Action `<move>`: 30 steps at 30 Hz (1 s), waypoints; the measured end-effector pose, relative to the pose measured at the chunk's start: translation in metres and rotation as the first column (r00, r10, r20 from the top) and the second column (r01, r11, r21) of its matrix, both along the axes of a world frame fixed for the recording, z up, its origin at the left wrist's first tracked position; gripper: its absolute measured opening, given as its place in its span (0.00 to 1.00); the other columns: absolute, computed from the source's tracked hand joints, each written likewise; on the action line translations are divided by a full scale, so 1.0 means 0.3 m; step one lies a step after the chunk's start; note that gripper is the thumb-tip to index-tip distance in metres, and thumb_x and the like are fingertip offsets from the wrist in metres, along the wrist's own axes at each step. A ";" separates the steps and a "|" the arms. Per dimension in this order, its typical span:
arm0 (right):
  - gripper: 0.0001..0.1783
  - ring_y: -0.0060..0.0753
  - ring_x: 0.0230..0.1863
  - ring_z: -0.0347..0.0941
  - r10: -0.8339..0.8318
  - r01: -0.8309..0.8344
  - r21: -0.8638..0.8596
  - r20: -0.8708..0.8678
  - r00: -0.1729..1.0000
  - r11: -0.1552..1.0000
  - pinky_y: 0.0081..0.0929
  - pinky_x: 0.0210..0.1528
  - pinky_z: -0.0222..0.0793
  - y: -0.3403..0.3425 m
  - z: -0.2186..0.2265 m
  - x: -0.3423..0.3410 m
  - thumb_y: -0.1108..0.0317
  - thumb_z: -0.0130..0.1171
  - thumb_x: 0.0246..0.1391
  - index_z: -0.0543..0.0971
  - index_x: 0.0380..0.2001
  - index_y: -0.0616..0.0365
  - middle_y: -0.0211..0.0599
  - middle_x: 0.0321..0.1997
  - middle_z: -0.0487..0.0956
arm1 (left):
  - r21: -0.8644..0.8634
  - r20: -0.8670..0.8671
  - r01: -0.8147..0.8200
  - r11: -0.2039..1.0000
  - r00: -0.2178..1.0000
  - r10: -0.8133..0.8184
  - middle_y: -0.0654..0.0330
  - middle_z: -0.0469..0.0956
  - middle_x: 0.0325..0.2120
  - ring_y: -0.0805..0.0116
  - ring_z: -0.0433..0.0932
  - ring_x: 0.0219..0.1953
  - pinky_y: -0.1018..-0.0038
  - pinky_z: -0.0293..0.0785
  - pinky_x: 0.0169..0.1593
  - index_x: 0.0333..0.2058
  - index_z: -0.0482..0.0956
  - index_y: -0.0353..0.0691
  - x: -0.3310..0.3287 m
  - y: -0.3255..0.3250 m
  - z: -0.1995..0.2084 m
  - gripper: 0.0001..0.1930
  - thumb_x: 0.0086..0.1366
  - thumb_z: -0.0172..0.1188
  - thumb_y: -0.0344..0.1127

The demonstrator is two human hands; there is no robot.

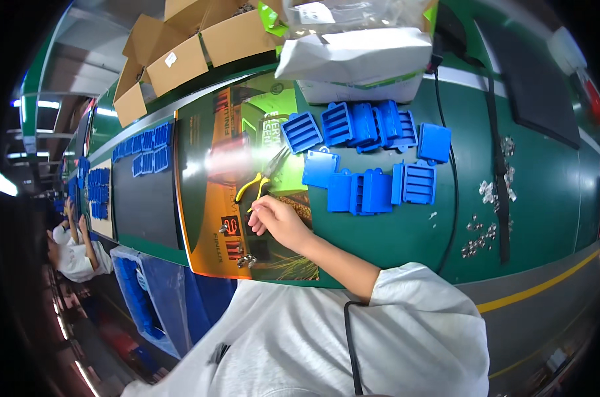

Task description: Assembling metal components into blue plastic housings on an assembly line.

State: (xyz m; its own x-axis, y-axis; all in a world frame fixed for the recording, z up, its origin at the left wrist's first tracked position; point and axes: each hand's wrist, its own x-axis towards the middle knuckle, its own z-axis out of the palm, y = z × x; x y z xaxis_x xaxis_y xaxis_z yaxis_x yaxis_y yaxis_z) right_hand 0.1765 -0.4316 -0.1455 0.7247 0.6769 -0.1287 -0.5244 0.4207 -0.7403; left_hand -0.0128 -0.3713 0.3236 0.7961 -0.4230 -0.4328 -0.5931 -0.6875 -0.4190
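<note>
My right hand hovers over or rests on a printed cardboard sheet, its fingers curled together. Whatever those fingers hold, if anything, is hidden or too small to make out. Just beyond the fingertips lie pliers with yellow handles, one handle end close to the hand. Small metal parts sit in a little pile on the sheet, nearer to me. To the right of the hand are several blue slotted plastic cases, some showing their slots, others a flat face. My left hand is out of view.
Behind stand open cardboard boxes and a white bin with plastic bags. A black cable crosses the green table; small metal parts lie scattered at right. More blue cases and another person are at left.
</note>
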 end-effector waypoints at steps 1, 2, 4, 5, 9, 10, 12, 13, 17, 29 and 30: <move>0.09 0.23 0.28 0.71 0.005 -0.005 0.005 0.009 1.000 1.000 0.20 0.31 0.70 -0.003 -0.002 0.000 0.68 0.43 0.63 0.69 0.39 0.64 0.35 0.28 0.74 | -0.044 -0.063 0.013 0.999 0.998 -0.015 0.59 0.74 0.24 0.66 0.76 0.30 0.73 0.73 0.36 0.33 0.75 0.41 0.031 0.012 -0.006 0.19 0.44 0.66 0.44; 0.09 0.24 0.30 0.72 0.032 -0.031 -0.005 0.028 0.999 0.999 0.22 0.32 0.71 -0.012 0.000 0.005 0.69 0.41 0.64 0.68 0.40 0.64 0.37 0.30 0.74 | -0.090 -0.126 0.025 0.996 0.991 -0.036 0.59 0.74 0.25 0.66 0.77 0.30 0.73 0.73 0.35 0.33 0.75 0.41 0.063 0.028 -0.014 0.18 0.45 0.65 0.43; 0.09 0.24 0.30 0.72 0.013 -0.012 -0.004 0.024 1.000 1.000 0.22 0.32 0.71 -0.016 -0.008 0.013 0.69 0.41 0.64 0.68 0.40 0.64 0.37 0.30 0.74 | -0.185 -0.253 0.032 0.982 0.964 -0.079 0.59 0.75 0.26 0.66 0.77 0.30 0.74 0.73 0.34 0.33 0.75 0.42 0.221 0.041 -0.037 0.15 0.47 0.64 0.40; 0.09 0.24 0.30 0.72 0.011 -0.010 -0.014 0.029 1.000 1.000 0.22 0.32 0.71 -0.020 -0.014 0.018 0.69 0.41 0.64 0.68 0.40 0.64 0.37 0.30 0.74 | -0.237 -0.313 0.035 0.971 0.943 -0.110 0.59 0.75 0.27 0.66 0.78 0.30 0.74 0.72 0.33 0.33 0.76 0.42 0.295 0.049 -0.062 0.14 0.48 0.64 0.38; 0.10 0.26 0.29 0.73 0.041 -0.042 0.000 0.074 0.996 0.999 0.23 0.32 0.72 -0.014 0.010 0.000 0.68 0.40 0.64 0.68 0.40 0.64 0.37 0.30 0.74 | -0.389 -0.441 -0.037 0.920 0.885 -0.151 0.58 0.77 0.31 0.66 0.79 0.31 0.75 0.71 0.30 0.34 0.76 0.43 0.440 -0.077 -0.125 0.09 0.52 0.61 0.32; 0.11 0.26 0.29 0.73 0.070 -0.073 0.030 0.083 0.994 0.997 0.23 0.32 0.72 0.001 0.021 -0.013 0.68 0.40 0.64 0.68 0.40 0.64 0.38 0.30 0.74 | -0.302 -0.369 -0.029 0.953 0.925 -0.089 0.55 0.76 0.33 0.62 0.79 0.34 0.72 0.73 0.34 0.37 0.74 0.40 0.469 -0.085 -0.140 0.13 0.50 0.59 0.31; 0.12 0.27 0.29 0.73 0.031 -0.031 0.014 0.014 0.999 0.999 0.23 0.30 0.72 -0.007 -0.007 0.015 0.65 0.39 0.65 0.68 0.40 0.64 0.39 0.29 0.75 | -0.250 -0.083 0.171 0.953 0.977 -0.197 0.54 0.75 0.34 0.57 0.78 0.36 0.68 0.75 0.35 0.39 0.73 0.37 0.656 0.002 -0.293 0.16 0.48 0.57 0.29; 0.13 0.29 0.30 0.75 0.005 -0.006 -0.003 -0.033 0.999 1.000 0.24 0.32 0.74 -0.041 -0.031 0.042 0.64 0.38 0.66 0.67 0.41 0.63 0.41 0.31 0.75 | -0.329 0.029 0.331 0.885 0.940 -0.341 0.53 0.75 0.35 0.56 0.77 0.35 0.67 0.74 0.33 0.39 0.73 0.37 0.810 0.039 -0.394 0.15 0.49 0.56 0.27; 0.13 0.31 0.31 0.75 0.072 -0.068 0.068 -0.050 0.996 0.995 0.26 0.34 0.75 -0.013 -0.006 0.034 0.63 0.37 0.66 0.67 0.41 0.62 0.44 0.32 0.76 | -0.672 0.117 0.324 0.666 0.935 -0.336 0.46 0.76 0.34 0.47 0.74 0.37 0.61 0.71 0.43 0.40 0.74 0.34 1.264 -0.080 -0.576 0.10 0.61 0.49 0.27; 0.12 0.29 0.30 0.75 0.068 -0.068 0.008 -0.052 0.996 0.998 0.24 0.32 0.75 -0.018 -0.024 0.059 0.64 0.38 0.65 0.66 0.42 0.62 0.41 0.32 0.75 | -0.682 -0.421 -0.502 0.532 0.864 0.277 0.51 0.79 0.39 0.56 0.80 0.35 0.63 0.74 0.37 0.40 0.80 0.37 1.830 -0.188 -1.079 0.16 0.55 0.54 0.39; 0.11 0.29 0.30 0.75 0.087 -0.086 0.026 -0.071 0.994 0.996 0.23 0.33 0.75 -0.015 -0.020 0.063 0.65 0.38 0.65 0.66 0.42 0.61 0.41 0.32 0.75 | -0.684 -0.424 -0.511 0.520 0.859 0.286 0.51 0.79 0.39 0.56 0.80 0.35 0.63 0.74 0.37 0.40 0.80 0.37 1.819 -0.187 -1.082 0.16 0.55 0.54 0.39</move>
